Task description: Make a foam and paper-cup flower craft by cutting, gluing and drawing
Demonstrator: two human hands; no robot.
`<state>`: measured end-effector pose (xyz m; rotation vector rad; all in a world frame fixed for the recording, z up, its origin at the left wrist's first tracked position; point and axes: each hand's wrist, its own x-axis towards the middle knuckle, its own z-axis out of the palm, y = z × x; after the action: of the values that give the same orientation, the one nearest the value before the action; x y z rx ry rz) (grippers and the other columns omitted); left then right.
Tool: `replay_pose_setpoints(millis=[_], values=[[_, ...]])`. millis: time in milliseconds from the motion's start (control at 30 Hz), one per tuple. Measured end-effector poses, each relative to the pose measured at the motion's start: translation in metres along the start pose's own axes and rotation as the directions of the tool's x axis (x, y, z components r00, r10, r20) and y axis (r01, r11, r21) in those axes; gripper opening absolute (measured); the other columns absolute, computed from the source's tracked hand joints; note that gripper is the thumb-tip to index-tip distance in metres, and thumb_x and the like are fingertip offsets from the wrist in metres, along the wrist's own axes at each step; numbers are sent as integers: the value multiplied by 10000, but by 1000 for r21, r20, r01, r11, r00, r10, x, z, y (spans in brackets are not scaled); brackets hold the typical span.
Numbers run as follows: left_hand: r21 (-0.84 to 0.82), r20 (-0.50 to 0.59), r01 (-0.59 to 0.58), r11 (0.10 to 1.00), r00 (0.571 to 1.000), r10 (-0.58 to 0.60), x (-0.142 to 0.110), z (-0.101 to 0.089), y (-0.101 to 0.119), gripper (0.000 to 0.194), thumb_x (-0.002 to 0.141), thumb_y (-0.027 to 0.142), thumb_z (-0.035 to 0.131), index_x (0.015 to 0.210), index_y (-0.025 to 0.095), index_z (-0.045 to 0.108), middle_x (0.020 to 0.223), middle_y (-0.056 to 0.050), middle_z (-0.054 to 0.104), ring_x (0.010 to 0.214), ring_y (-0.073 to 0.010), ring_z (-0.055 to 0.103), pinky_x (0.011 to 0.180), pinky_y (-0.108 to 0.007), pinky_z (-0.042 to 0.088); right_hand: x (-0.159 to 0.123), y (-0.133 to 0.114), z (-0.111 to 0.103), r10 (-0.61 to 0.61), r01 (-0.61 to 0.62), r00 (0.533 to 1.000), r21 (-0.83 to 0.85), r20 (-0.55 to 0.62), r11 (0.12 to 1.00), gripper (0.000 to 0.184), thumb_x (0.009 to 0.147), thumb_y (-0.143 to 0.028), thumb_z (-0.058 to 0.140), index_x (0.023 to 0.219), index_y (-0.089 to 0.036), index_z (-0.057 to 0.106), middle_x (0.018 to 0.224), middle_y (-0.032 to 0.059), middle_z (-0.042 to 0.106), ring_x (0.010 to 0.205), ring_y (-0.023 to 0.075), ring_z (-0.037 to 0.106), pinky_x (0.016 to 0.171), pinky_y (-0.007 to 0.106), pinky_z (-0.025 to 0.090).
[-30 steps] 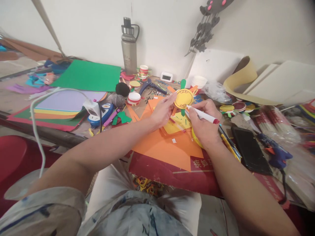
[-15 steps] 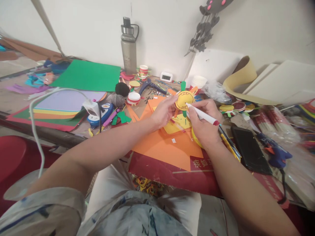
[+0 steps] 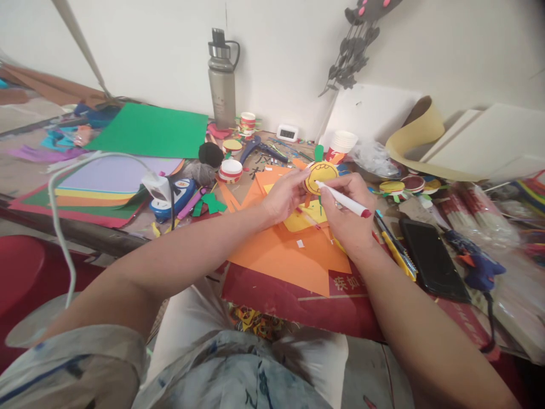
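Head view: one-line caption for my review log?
Left hand holds a yellow paper disc while right hand draws on it with a marker.

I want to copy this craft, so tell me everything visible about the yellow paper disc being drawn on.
The yellow paper disc is a small round cutout bearing dark drawn lines, with green and orange paper bits sticking out around its edge. The left hand holds it tilted above the orange paper; the marker in the right hand touches its face.
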<state>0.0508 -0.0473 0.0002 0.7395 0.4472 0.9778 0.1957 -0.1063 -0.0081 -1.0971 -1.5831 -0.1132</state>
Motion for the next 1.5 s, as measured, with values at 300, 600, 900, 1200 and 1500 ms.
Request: replay_pose_setpoints(millis=[300, 600, 900, 1200, 1500], values=[[13, 4, -21, 1000, 1000, 21, 0, 0, -1, 212, 991, 353, 732, 885, 190, 646, 776, 13, 696, 701, -107, 656, 756, -242, 540, 0, -1, 0, -11, 10, 1000, 27, 19, 1000, 55, 946, -292, 713, 940, -270, 662, 847, 7, 748, 736, 214, 706, 701, 387, 558], [24, 10, -25, 999, 1000, 25, -2, 2, 0, 269, 1016, 350, 709, 824, 180, 627, 720, 10, 668, 650, -100, 612, 706, -231, 522, -1, -1, 1, -63, 63, 998, -3, 12, 998, 47, 924, -257, 717, 942, -258, 674, 836, -12, 750, 723, 187, 694, 686, 346, 544], [17, -5, -9, 1000, 1000, 9, -3, 2, 0, 269, 975, 387, 776, 853, 183, 651, 723, 15, 656, 683, -115, 633, 736, -250, 520, -1, 0, 1, -86, 86, 996, -5, 3, 996, 55, 931, -251, 724, 938, -260, 671, 834, -8, 750, 720, 193, 696, 681, 351, 551], [30, -2, -22, 999, 1000, 22, -2, 2, 0, 289, 986, 394, 775, 859, 169, 645, 750, 5, 668, 667, -106, 621, 626, -231, 446, -2, 1, 1, -57, 58, 998, 16, -24, 998, 62, 954, -270, 721, 960, -263, 660, 844, 7, 742, 711, 204, 711, 692, 375, 584], [13, 2, -38, 999, 999, 38, -1, 2, -1, 291, 1034, 355, 712, 823, 168, 637, 715, 11, 645, 638, -94, 603, 621, -229, 452, -1, -1, 1, -96, 96, 995, -8, -11, 995, 59, 947, -258, 727, 945, -262, 668, 824, -6, 746, 710, 200, 711, 676, 356, 567]])
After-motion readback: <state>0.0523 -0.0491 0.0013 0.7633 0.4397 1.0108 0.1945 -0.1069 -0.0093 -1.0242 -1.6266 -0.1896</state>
